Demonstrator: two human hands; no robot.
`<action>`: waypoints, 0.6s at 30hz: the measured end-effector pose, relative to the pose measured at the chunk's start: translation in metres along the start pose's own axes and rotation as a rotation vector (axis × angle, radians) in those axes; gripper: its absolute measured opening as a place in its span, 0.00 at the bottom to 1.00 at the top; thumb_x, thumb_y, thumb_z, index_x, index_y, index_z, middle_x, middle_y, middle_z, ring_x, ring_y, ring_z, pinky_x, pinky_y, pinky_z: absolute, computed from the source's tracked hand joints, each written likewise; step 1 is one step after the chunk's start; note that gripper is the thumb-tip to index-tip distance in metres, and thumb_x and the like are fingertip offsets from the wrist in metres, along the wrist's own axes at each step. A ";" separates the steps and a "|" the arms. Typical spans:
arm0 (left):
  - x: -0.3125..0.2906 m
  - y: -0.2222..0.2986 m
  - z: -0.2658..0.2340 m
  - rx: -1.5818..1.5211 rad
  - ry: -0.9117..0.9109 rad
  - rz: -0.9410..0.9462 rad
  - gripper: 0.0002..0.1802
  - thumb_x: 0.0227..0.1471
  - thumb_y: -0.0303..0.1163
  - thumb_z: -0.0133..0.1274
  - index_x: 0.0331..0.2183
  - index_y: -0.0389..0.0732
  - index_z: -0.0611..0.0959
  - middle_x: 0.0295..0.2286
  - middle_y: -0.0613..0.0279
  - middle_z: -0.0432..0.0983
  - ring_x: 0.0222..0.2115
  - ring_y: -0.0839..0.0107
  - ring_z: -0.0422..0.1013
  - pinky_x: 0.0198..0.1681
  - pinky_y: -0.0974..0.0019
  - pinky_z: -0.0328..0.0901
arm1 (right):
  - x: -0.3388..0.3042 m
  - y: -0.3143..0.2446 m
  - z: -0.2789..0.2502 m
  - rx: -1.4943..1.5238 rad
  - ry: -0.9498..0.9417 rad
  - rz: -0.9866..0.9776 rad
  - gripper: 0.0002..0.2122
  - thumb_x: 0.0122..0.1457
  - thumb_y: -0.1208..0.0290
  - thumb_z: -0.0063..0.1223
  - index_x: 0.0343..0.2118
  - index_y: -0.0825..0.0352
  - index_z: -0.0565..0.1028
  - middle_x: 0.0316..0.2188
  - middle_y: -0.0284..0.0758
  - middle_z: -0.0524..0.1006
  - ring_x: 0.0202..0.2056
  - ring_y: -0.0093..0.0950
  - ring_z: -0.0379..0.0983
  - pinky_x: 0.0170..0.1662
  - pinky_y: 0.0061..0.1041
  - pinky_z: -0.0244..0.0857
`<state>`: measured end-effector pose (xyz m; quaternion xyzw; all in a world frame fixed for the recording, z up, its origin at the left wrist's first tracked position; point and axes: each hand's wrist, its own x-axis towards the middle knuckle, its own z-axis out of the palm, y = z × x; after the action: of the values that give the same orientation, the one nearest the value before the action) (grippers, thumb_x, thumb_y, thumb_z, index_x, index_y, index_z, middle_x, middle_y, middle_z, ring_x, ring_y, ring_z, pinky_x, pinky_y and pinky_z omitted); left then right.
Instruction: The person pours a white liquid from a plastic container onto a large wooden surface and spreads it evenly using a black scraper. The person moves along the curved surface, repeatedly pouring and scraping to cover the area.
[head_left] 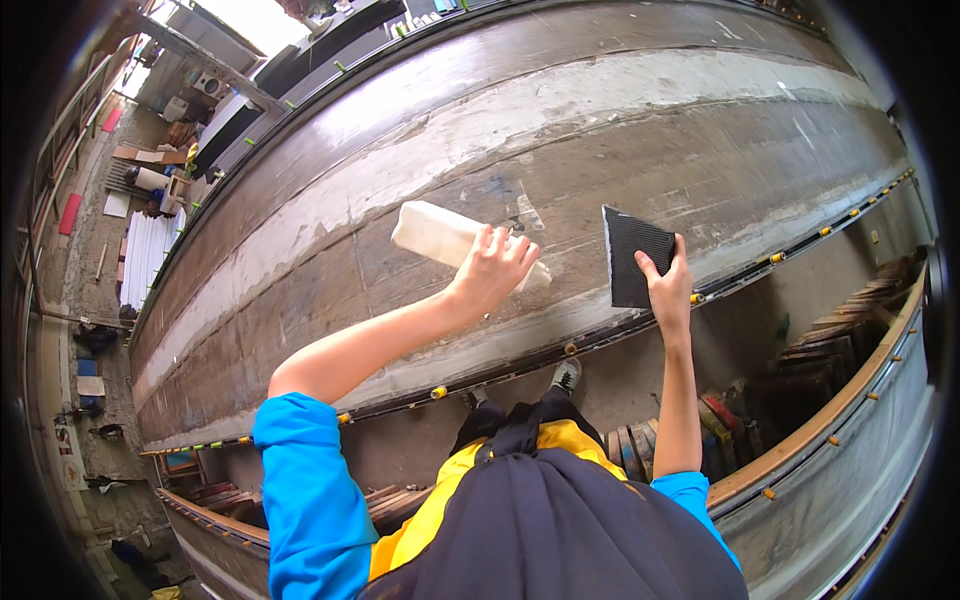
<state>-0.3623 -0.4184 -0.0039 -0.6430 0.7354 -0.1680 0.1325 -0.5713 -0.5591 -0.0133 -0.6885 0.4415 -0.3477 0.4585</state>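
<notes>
A long cream-white block (436, 232) with rounded corners lies at an angle over the brown-grey worktop (380, 290). My left hand (496, 264) is closed over its right part, fingers on top; whether the block touches the surface all along I cannot tell. Further right, my right hand (668, 284) grips a black, finely ribbed flat piece (636, 255) by its right edge, thumb on the ribbed face. That piece is held up near the worktop's front edge, tilted, with a thin pale rim along its left and top sides.
A rail (480, 378) with yellow and green clips runs along the worktop's near edge. Pale, worn bands (560, 95) cross the surface. Behind me stands another long bench (800, 460), with stacked wooden-edged frames (822, 350) below. Clutter lies on the floor far left.
</notes>
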 end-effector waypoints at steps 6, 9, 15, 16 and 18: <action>0.010 -0.012 0.003 0.024 -0.032 -0.028 0.29 0.32 0.28 0.57 0.42 0.41 0.69 0.34 0.62 0.67 0.40 0.63 0.64 0.45 0.55 0.58 | 0.003 0.000 -0.008 0.041 0.010 0.085 0.20 0.51 0.69 0.55 0.43 0.75 0.65 0.34 0.40 0.74 0.35 0.27 0.70 0.40 0.23 0.62; -0.014 -0.025 0.006 -0.014 -0.046 -0.065 0.30 0.32 0.28 0.57 0.43 0.41 0.69 0.35 0.61 0.67 0.40 0.62 0.64 0.46 0.55 0.58 | -0.001 -0.005 0.002 0.020 0.011 0.072 0.20 0.51 0.69 0.55 0.44 0.75 0.65 0.35 0.41 0.74 0.35 0.29 0.70 0.40 0.23 0.62; -0.095 -0.058 0.002 -0.363 -0.036 -0.303 0.28 0.32 0.28 0.58 0.41 0.41 0.69 0.35 0.60 0.69 0.38 0.62 0.66 0.44 0.59 0.59 | -0.021 -0.036 0.051 -0.324 -0.114 0.012 0.21 0.50 0.69 0.54 0.45 0.73 0.64 0.33 0.55 0.73 0.38 0.48 0.70 0.38 0.36 0.63; -0.109 -0.063 -0.001 -0.432 -0.018 -0.362 0.28 0.31 0.28 0.59 0.40 0.42 0.69 0.35 0.61 0.69 0.38 0.63 0.66 0.43 0.59 0.59 | -0.022 -0.038 0.063 -0.423 -0.178 -0.015 0.21 0.50 0.68 0.54 0.46 0.68 0.63 0.30 0.53 0.74 0.35 0.49 0.71 0.36 0.39 0.64; -0.136 -0.074 -0.001 -0.570 0.066 -0.498 0.29 0.31 0.32 0.63 0.39 0.42 0.69 0.35 0.60 0.70 0.39 0.61 0.66 0.43 0.59 0.60 | -0.029 -0.048 0.088 -0.780 -0.312 -0.009 0.21 0.50 0.66 0.53 0.47 0.64 0.62 0.29 0.50 0.75 0.34 0.48 0.71 0.34 0.40 0.65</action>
<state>-0.2774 -0.2924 0.0250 -0.8073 0.5777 -0.0043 -0.1202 -0.4909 -0.4947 -0.0004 -0.8569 0.4623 -0.0479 0.2231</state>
